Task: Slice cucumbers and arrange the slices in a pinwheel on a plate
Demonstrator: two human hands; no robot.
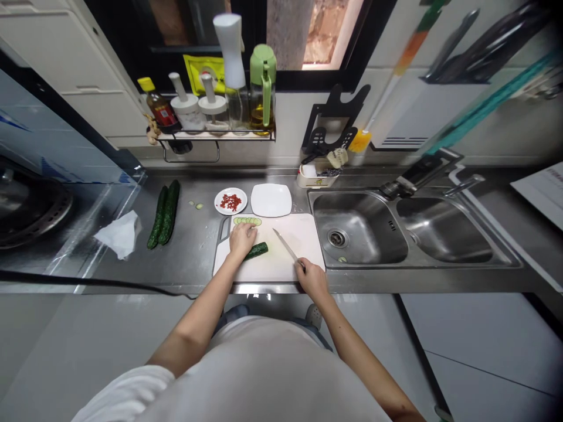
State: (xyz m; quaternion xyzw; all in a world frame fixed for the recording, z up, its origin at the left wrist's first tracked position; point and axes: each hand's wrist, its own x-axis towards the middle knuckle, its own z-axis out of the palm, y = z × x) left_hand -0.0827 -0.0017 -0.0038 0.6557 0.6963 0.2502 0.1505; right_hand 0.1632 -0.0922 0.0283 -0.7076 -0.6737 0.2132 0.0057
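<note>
A white cutting board [281,271] with a grey handle lies on the counter in front of me. Across its far left edge runs a row of thin cucumber slices [241,221]. My left hand [243,239] is at the near side of these slices, fingers apart and fingertips at or very close to them. Partly behind that wrist, a cut piece of cucumber [257,251] rests on the board. My right hand [311,275] is closed round the handle of a kitchen knife [285,245], whose blade points away and to the left over the board.
Beyond the board stand a small plate of chopped red pieces [230,202] and a square white plate [271,200]. Two whole cucumbers [164,214] and a crumpled white tissue [121,234] lie left. A double sink [360,228] is right; a bottle rack [220,136] hangs above.
</note>
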